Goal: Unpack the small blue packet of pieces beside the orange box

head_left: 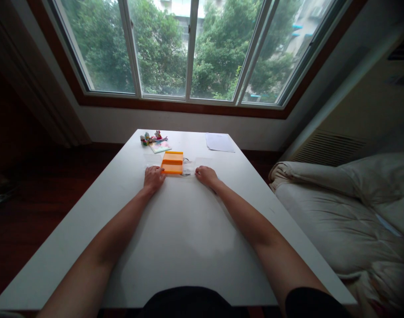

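Note:
An orange plastic tray-like piece (173, 167), with raised strips along its far edge, middle and near edge, lies flat on the white table (188, 221). My left hand (154, 177) is closed at its near left corner, the thumb on the orange edge. To the right of the orange piece lies a clear plastic sheet or bag (189, 168) with thin dark curved lines at its side. Its near right part is pinched in my right hand (205, 176), whose fingers are curled in. More clear plastic shows behind my left hand.
Small colourful toy figures (145, 139) stand at the table's far left, beside a pastel card or booklet (160, 146). White paper sheets (219, 142) lie at the far right. A window (188, 53) is beyond the table. A cream padded sofa (334, 212) stands to the right.

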Action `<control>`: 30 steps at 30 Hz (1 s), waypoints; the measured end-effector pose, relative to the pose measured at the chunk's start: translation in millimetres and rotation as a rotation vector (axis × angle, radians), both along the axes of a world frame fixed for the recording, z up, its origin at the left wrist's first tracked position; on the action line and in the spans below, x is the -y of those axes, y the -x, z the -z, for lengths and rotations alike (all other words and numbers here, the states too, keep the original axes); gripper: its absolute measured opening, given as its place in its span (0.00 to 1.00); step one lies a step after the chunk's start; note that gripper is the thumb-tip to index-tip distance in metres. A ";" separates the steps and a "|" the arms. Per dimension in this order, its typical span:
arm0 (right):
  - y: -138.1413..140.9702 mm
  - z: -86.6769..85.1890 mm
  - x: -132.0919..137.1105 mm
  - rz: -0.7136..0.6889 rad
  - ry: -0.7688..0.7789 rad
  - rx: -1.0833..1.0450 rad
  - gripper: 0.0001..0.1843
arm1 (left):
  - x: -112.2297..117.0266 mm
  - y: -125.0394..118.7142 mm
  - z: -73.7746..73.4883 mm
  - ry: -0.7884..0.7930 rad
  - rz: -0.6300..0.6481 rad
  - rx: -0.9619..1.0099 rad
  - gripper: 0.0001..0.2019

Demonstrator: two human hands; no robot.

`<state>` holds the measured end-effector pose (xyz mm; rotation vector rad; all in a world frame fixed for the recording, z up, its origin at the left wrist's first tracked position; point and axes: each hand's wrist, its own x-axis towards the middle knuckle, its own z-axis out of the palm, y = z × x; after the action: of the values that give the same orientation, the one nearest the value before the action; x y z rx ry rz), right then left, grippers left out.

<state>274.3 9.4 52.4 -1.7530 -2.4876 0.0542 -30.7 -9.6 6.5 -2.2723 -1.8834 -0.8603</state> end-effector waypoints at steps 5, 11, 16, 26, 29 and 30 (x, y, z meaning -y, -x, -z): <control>1.6 3.3 -4.3 0.035 -0.038 -0.043 0.15 | 1.4 -1.7 -2.2 0.013 0.000 0.011 0.16; 3.3 4.4 -5.4 0.037 -0.049 -0.098 0.14 | 2.3 -1.7 -2.8 0.000 0.005 0.002 0.15; 4.7 4.5 -5.7 -0.020 -0.038 -0.099 0.14 | 3.1 -1.1 -2.7 0.006 0.006 0.003 0.15; 6.1 6.3 -8.5 -0.016 -0.016 -0.076 0.16 | 2.2 -1.3 -2.4 0.005 -0.020 -0.023 0.18; 1.5 4.1 -4.6 -0.020 -0.042 -0.099 0.18 | 2.6 -0.6 -2.2 -0.007 -0.048 -0.022 0.21; -0.9 2.7 -1.9 -0.020 -0.057 -0.107 0.18 | 2.7 -0.3 -2.1 -0.007 -0.057 -0.018 0.22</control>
<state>275.2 11.2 49.7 -1.6581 -2.4068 0.0754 -30.3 -12.3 8.6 -2.2027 -1.9241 -0.8345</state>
